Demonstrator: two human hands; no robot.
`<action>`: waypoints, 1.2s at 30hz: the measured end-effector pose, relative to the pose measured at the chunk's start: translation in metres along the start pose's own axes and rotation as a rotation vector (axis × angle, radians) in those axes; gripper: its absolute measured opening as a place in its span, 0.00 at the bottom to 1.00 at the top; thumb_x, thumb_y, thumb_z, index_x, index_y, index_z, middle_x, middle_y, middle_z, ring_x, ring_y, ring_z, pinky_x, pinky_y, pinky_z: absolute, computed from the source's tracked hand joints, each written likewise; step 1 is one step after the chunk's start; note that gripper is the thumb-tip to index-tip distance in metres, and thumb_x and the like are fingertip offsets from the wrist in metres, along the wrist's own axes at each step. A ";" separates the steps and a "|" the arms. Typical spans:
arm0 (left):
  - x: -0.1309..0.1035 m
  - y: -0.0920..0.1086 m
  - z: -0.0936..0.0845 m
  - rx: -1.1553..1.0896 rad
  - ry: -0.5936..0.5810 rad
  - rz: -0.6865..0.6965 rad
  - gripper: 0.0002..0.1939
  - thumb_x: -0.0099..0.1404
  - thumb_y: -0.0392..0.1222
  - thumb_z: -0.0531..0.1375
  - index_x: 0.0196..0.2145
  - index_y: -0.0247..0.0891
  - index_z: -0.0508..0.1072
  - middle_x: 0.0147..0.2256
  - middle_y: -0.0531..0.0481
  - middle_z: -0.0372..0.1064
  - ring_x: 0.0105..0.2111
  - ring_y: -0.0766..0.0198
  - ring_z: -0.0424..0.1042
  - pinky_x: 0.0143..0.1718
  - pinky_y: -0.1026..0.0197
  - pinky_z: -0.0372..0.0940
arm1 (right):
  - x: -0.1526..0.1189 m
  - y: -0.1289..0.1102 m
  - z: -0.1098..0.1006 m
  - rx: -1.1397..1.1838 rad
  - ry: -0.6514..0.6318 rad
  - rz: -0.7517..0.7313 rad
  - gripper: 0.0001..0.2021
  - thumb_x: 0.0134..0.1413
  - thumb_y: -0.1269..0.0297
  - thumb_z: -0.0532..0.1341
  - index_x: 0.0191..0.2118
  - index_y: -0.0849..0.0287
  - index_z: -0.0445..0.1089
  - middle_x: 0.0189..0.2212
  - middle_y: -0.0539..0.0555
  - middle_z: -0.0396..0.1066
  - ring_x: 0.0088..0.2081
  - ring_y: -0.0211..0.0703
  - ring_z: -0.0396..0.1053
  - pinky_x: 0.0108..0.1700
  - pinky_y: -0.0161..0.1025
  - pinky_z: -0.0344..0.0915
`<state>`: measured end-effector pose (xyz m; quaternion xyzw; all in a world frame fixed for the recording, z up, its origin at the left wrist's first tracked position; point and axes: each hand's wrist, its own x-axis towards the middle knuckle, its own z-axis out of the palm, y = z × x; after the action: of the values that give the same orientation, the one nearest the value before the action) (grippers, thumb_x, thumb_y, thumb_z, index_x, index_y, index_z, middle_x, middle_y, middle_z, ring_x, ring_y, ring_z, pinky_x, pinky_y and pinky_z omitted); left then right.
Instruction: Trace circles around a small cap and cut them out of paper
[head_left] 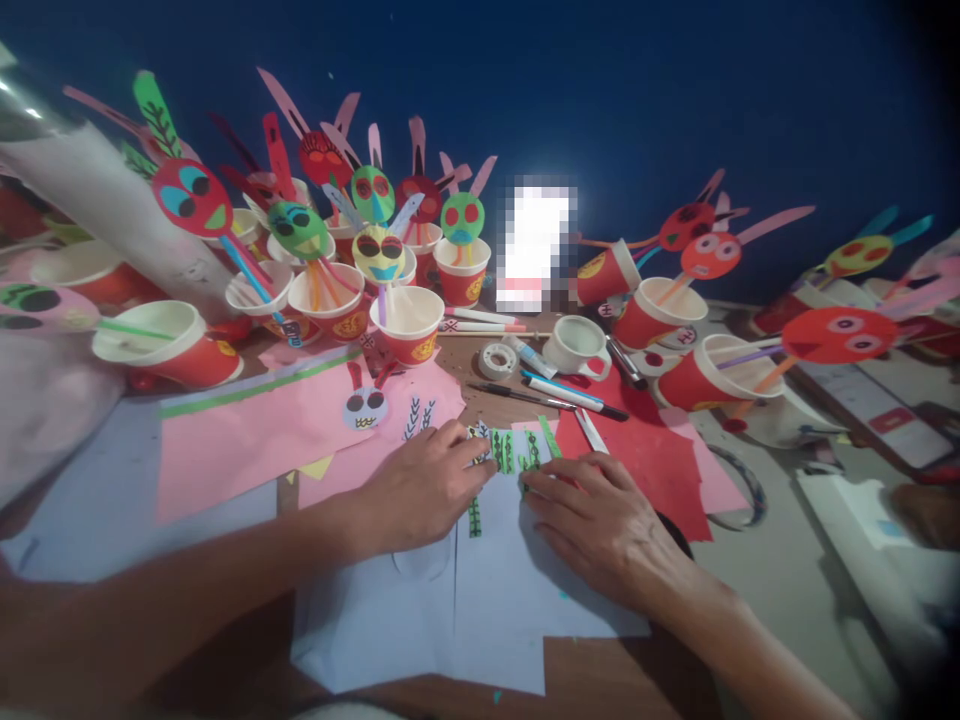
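Note:
My left hand (427, 485) rests over the white paper (420, 620), its fingers bent together at a small patterned paper strip (478, 432). Stretched out and lying nearly flat, the fingers of my right hand (600, 515) touch the paper beside green strips (531, 448) with black drawn patterns. Another green strip (474, 518) lies below my left fingertips. Beyond my left hand are two leaf-like drawn pieces (418, 415) and a pale round paper face (365, 408) with red ears. Scissors (591, 430) lie partly hidden behind my right hand.
Red paper cups (409, 330) holding paper-faced sticks crowd the back and both sides. Between them are a white mug (577, 345), a tape roll (497, 360) and several pens (574, 393). Pink paper (247, 440) lies left, red paper (660, 460) right. A phone (874, 410) sits far right.

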<state>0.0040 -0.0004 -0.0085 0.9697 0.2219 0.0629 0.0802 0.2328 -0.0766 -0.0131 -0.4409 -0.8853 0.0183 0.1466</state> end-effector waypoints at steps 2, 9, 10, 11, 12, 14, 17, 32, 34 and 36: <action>0.000 0.000 -0.001 0.000 0.000 0.000 0.13 0.65 0.33 0.48 0.45 0.37 0.67 0.44 0.42 0.65 0.42 0.55 0.60 0.40 0.53 0.61 | -0.005 -0.006 -0.001 0.024 0.019 -0.015 0.07 0.57 0.68 0.57 0.39 0.56 0.71 0.45 0.49 0.74 0.46 0.47 0.66 0.50 0.50 0.54; 0.001 0.001 -0.002 -0.004 -0.001 -0.002 0.12 0.66 0.34 0.48 0.45 0.37 0.67 0.44 0.43 0.65 0.42 0.55 0.59 0.41 0.54 0.60 | -0.020 -0.022 -0.001 0.118 0.029 0.002 0.06 0.56 0.70 0.57 0.39 0.56 0.70 0.46 0.48 0.73 0.46 0.47 0.65 0.50 0.49 0.53; 0.001 0.001 -0.002 -0.003 0.000 -0.003 0.12 0.66 0.34 0.48 0.45 0.37 0.67 0.44 0.43 0.65 0.42 0.55 0.59 0.41 0.54 0.60 | -0.021 -0.024 -0.001 0.126 0.034 0.010 0.06 0.56 0.70 0.57 0.39 0.57 0.70 0.46 0.48 0.73 0.46 0.47 0.65 0.50 0.50 0.53; 0.001 0.001 -0.001 -0.001 0.002 -0.005 0.12 0.66 0.34 0.48 0.45 0.37 0.67 0.44 0.43 0.65 0.42 0.55 0.59 0.42 0.54 0.60 | -0.022 -0.025 0.000 0.133 0.036 0.016 0.06 0.56 0.70 0.57 0.39 0.57 0.70 0.46 0.48 0.73 0.47 0.47 0.65 0.50 0.50 0.53; 0.001 0.001 -0.001 0.000 0.005 -0.005 0.12 0.67 0.34 0.48 0.45 0.37 0.67 0.44 0.43 0.65 0.42 0.55 0.59 0.42 0.54 0.60 | -0.022 -0.026 0.000 0.140 0.039 0.019 0.06 0.56 0.70 0.58 0.39 0.57 0.70 0.46 0.48 0.73 0.46 0.47 0.65 0.50 0.50 0.53; 0.001 0.001 -0.001 0.003 0.012 -0.001 0.12 0.67 0.35 0.48 0.44 0.37 0.67 0.44 0.43 0.65 0.42 0.56 0.59 0.42 0.54 0.59 | -0.023 -0.027 0.000 0.156 0.036 0.019 0.06 0.55 0.70 0.58 0.38 0.57 0.70 0.47 0.48 0.73 0.46 0.47 0.65 0.50 0.50 0.53; 0.001 0.000 -0.001 0.005 0.018 0.006 0.12 0.67 0.34 0.47 0.44 0.37 0.67 0.44 0.43 0.65 0.41 0.56 0.60 0.42 0.55 0.59 | -0.021 -0.026 -0.002 0.184 0.041 0.015 0.07 0.55 0.71 0.57 0.38 0.58 0.70 0.46 0.49 0.73 0.46 0.48 0.65 0.49 0.49 0.53; 0.002 0.000 -0.001 0.001 0.034 0.021 0.13 0.67 0.34 0.48 0.46 0.36 0.67 0.44 0.42 0.66 0.43 0.55 0.60 0.42 0.53 0.60 | -0.004 0.002 -0.001 -0.071 -0.005 0.157 0.13 0.56 0.66 0.59 0.47 0.59 0.69 0.50 0.54 0.71 0.50 0.54 0.63 0.49 0.52 0.53; 0.002 0.000 -0.001 -0.006 0.033 0.025 0.13 0.67 0.34 0.48 0.46 0.36 0.67 0.44 0.42 0.66 0.44 0.55 0.60 0.42 0.53 0.60 | -0.006 0.001 0.000 -0.083 -0.017 0.164 0.12 0.55 0.65 0.60 0.46 0.58 0.70 0.50 0.52 0.71 0.51 0.54 0.62 0.49 0.52 0.52; 0.002 0.000 -0.001 -0.013 0.028 0.020 0.13 0.66 0.34 0.49 0.46 0.37 0.68 0.44 0.43 0.66 0.44 0.55 0.60 0.42 0.53 0.60 | -0.010 -0.001 -0.002 -0.079 -0.006 0.162 0.10 0.56 0.64 0.60 0.44 0.57 0.70 0.49 0.51 0.72 0.50 0.53 0.63 0.49 0.52 0.51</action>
<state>0.0051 0.0006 -0.0074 0.9704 0.2129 0.0787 0.0828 0.2383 -0.0854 -0.0135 -0.5164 -0.8472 -0.0034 0.1246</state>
